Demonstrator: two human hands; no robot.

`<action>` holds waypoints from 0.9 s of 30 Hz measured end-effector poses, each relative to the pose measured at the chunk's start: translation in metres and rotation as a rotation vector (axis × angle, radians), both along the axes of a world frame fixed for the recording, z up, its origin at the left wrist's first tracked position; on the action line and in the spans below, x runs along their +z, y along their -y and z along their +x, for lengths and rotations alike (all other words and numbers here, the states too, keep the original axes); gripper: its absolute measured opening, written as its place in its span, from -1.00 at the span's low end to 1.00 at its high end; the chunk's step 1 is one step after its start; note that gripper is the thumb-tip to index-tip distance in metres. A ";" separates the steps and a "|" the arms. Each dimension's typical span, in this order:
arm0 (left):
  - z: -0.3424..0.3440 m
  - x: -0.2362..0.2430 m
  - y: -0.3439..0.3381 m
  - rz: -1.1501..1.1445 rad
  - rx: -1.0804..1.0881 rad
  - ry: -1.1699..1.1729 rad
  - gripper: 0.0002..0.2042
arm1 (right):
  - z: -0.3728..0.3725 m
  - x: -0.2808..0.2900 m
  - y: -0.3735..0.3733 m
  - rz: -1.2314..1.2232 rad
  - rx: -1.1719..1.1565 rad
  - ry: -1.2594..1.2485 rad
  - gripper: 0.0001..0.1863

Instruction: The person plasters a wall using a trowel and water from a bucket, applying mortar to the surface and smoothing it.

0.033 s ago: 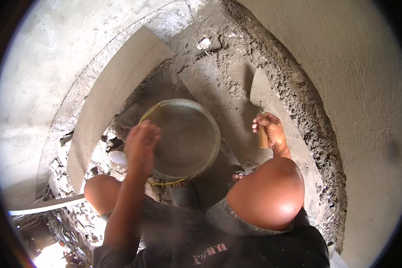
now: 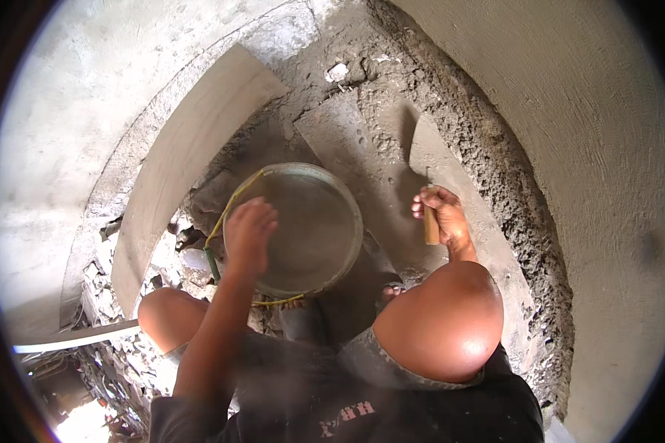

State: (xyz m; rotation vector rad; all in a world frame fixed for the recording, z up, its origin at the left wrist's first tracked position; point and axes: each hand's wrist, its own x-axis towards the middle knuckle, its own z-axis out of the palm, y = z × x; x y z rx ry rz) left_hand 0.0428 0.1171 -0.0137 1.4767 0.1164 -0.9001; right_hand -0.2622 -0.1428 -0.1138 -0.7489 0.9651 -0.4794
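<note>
A round bucket point(image 2: 310, 244) of smooth grey wet mix, apparently mortar, stands between my knees. Its yellow wire handle point(image 2: 233, 201) lies along the left rim and carries a green grip point(image 2: 212, 263). Over the left part of the bucket hovers my left hand point(image 2: 251, 230), slightly blurred, its fingers loosely bent and no object visible in them. To the right of the bucket, my right hand point(image 2: 445, 220) is closed around the wooden handle of a trowel point(image 2: 431, 225). A thin metal shank rises from that handle, while the blade is hard to make out against the grey surface.
A long curved-looking flat board or tile point(image 2: 192, 159) leans at the left wall. Broken rubble point(image 2: 118, 295) lies at the lower left beside a pale strip point(image 2: 77, 338). Rough mortar point(image 2: 495, 155) lines the foot of the right wall point(image 2: 606, 184). My bare knees flank the bucket.
My left hand has moved right, from the bucket's left rim to over the mix, uncovering the green grip. My right hand and the trowel have shifted slightly left.
</note>
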 end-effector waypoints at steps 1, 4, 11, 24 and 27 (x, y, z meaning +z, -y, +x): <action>0.005 -0.048 -0.007 0.050 -0.003 -0.060 -0.66 | 0.010 -0.001 -0.005 0.041 -0.008 0.060 -0.81; 0.007 -0.124 -0.020 0.276 0.131 -0.050 -0.69 | 0.034 -0.003 -0.016 0.127 0.043 0.163 -0.78; -0.068 -0.080 0.050 -0.310 0.096 -0.410 -0.83 | 0.062 -0.028 -0.022 0.243 0.082 0.304 -0.65; -0.092 -0.025 0.011 0.405 -0.221 0.806 -0.67 | 0.049 0.049 0.019 -0.870 0.905 -0.560 -0.65; -0.087 -0.022 -0.021 0.528 -0.357 1.221 -0.68 | -0.005 0.081 0.033 -1.128 0.995 -0.917 -0.59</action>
